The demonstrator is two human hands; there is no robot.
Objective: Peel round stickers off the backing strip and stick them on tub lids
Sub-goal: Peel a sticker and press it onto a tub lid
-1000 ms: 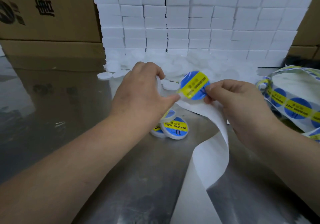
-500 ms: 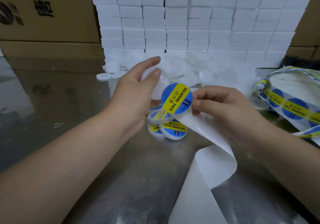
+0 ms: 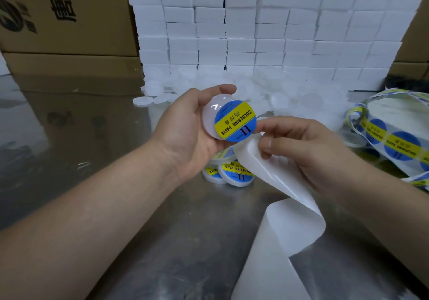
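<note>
Above the tabletop [image 3: 190,241], in the head view, the sticker [image 3: 235,121] had moved from mid-air onto the lid [image 3: 210,111] cupped by the left hand [image 3: 185,135] (off-centre, rightward). The right hand [image 3: 308,153] pinched the backing strip [image 3: 278,181], so pressing flat probably remained.

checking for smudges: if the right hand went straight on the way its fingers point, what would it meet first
Probably the round sticker on the tub lid held by the left hand.
</note>
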